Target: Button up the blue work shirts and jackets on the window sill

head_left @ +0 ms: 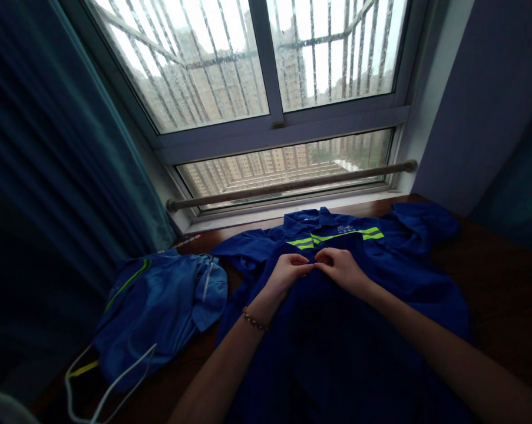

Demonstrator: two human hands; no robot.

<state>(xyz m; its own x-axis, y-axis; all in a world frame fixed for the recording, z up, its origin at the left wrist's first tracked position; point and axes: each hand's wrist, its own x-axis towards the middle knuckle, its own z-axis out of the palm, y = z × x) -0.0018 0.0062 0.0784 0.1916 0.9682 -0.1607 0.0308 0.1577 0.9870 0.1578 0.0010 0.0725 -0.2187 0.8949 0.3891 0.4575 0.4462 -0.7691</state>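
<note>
A blue short-sleeved work shirt [407,265] lies spread out, its collar toward the window and lime reflective bands across the chest. Over its middle is darker blue cloth [319,330]; I cannot tell whether this is a separate garment or part of the shirt. My left hand [290,271], with a beaded bracelet at the wrist, pinches the cloth's upper edge. Close beside it, my right hand [340,268] pinches the same edge, the fingertips of both nearly meeting. Whatever small part lies between the fingers is hidden.
On the left lies a lighter blue garment [168,312] with a lime stripe. A white wire-like loop [124,374] is in front of it. The dark wooden surface [499,277] reaches a barred window with a horizontal rail [292,187]. A blue curtain [71,129] hangs at left.
</note>
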